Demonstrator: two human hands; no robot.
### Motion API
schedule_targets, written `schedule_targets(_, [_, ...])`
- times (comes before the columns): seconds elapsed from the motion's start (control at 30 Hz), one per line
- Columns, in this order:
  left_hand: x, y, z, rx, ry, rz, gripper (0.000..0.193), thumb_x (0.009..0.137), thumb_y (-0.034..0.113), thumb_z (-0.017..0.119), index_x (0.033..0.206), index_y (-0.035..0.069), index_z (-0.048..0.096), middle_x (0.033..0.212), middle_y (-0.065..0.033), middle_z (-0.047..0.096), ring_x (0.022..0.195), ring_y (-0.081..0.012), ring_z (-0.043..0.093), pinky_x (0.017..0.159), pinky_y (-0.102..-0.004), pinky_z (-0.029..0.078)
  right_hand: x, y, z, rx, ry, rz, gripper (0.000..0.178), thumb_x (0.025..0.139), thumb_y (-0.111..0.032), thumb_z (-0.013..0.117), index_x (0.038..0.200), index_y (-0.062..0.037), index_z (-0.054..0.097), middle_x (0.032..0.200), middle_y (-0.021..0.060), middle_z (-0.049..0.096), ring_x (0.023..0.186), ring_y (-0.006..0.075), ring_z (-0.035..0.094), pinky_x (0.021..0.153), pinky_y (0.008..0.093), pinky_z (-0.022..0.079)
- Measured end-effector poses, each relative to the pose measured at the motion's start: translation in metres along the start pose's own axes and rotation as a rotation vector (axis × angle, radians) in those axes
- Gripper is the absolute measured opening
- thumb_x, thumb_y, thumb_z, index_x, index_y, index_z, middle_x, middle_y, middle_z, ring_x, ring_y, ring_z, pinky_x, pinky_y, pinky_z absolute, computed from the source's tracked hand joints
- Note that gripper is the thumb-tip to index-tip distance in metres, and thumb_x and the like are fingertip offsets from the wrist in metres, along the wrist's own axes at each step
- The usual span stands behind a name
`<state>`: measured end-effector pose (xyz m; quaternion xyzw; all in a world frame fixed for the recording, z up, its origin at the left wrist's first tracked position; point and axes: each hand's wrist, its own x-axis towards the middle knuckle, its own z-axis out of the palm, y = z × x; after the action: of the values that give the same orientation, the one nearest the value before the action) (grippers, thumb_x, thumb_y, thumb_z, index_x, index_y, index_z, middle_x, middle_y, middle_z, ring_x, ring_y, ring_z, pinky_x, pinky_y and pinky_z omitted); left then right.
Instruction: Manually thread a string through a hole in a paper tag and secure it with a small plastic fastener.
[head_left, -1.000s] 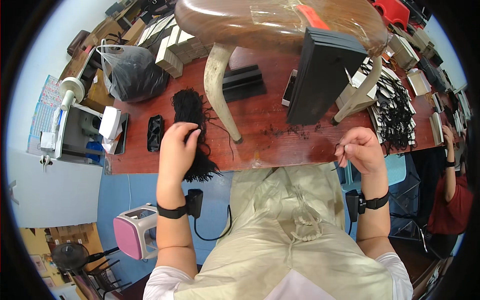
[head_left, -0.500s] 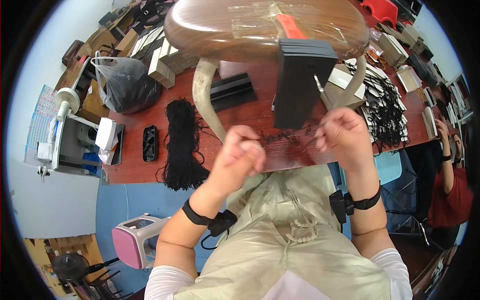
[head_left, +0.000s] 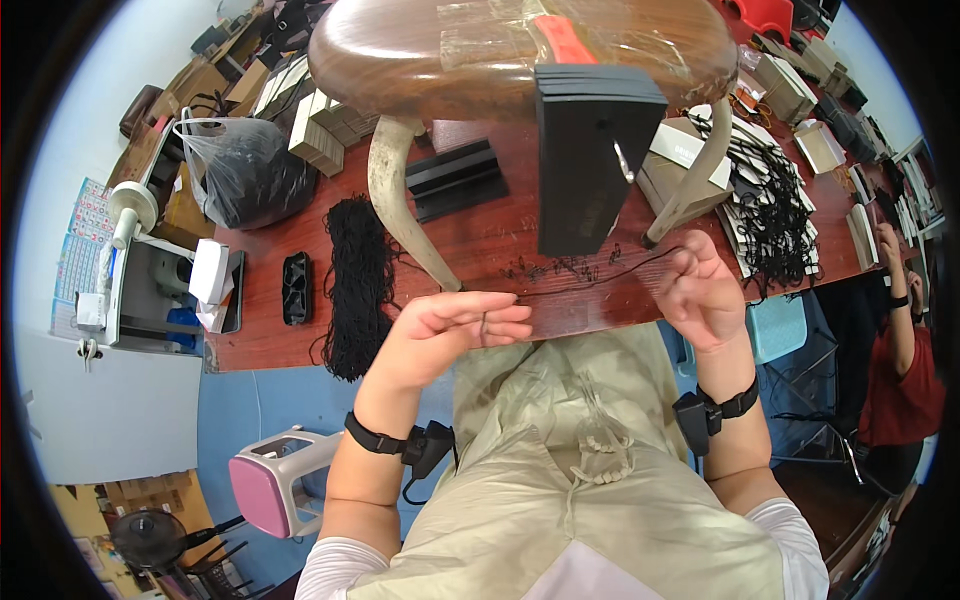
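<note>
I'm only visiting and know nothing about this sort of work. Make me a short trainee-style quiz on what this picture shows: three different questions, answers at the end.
1. What thin thing runs between the left hand and the right hand?

2. True or false: the plastic bag is farther left in the picture than the left hand.

3. What colour is the seat of the small stool at the lower left?
A) green
B) pink
C) yellow

Key
1. A black cord.
2. True.
3. B.
</note>
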<state>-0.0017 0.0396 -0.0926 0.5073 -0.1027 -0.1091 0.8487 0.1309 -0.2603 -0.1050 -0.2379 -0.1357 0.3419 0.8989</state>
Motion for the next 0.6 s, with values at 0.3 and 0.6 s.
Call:
schedule_targets(0.3, [0.038, -0.028, 0.039, 0.274, 0.373, -0.157, 0.019, 0.089, 0.000, 0.057, 0.106, -0.006, 0.063, 0.104, -0.0144, 0.064, 0.094, -0.0208, 0.063, 0.083, -0.0300, 0.051, 0.021, 0.032, 0.033, -0.401, 0.084, 0.115, 0.017, 0.078, 0.001, 0.068, 0.092, -0.0029, 0.060, 0.086, 0.0101, 0.067, 0.074, 0.0175, 0.066, 0.060, 0.0234, 0.052])
schedule_targets(0.6, [0.052, -0.028, 0.040, 0.465, 0.326, 0.184, 0.017, 0.092, 0.008, 0.055, 0.099, -0.003, 0.066, 0.096, -0.0087, 0.063, 0.087, -0.0147, 0.059, 0.079, -0.0264, 0.046, 0.030, 0.041, 0.026, -0.561, 0.163, 0.189, 0.024, 0.079, 0.000, 0.066, 0.102, 0.0004, 0.058, 0.099, 0.0108, 0.065, 0.075, 0.0132, 0.064, 0.061, 0.0220, 0.051])
